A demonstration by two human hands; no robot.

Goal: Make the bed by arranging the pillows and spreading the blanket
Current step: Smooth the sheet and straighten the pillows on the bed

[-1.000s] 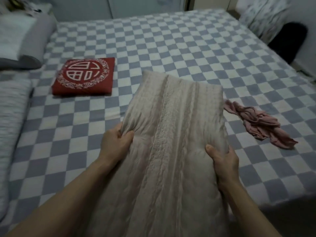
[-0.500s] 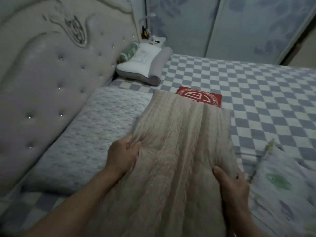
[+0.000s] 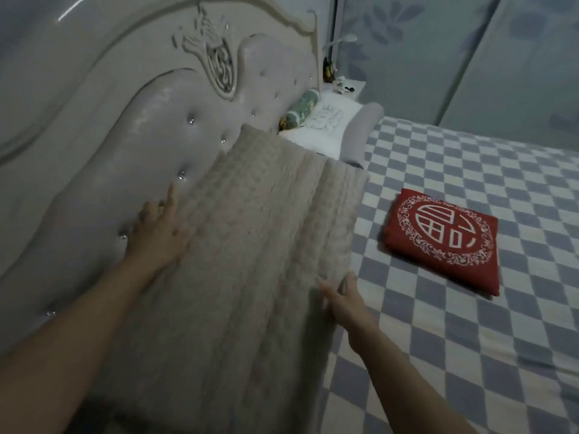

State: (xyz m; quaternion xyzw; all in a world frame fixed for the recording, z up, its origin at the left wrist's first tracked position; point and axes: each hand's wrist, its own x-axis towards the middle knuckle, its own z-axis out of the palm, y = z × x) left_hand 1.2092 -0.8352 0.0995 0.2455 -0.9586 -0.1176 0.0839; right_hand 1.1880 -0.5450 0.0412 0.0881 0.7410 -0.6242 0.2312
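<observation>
A long beige ribbed pillow [image 3: 250, 261] lies along the padded headboard [image 3: 125, 145] at the head of the bed. My left hand [image 3: 159, 230] rests flat on the pillow's left edge, fingers spread and straight, against the headboard. My right hand [image 3: 344, 299] touches the pillow's right edge with straight fingers. A white and grey pillow [image 3: 338, 130] lies beyond it in the far corner, with a green patterned roll [image 3: 302, 109] beside it. A folded red cloth with a white emblem [image 3: 445, 239] lies on the checked sheet [image 3: 470, 339].
A small bedside stand [image 3: 344, 86] with a lamp and small items is behind the far pillow. Sliding wardrobe doors [image 3: 454, 57] run along the far side of the bed.
The beige pillow has gone from held above the bed to lying against the headboard, covering the grey pillow. Both hands have let go of their grip and now lie flat at its edges.
</observation>
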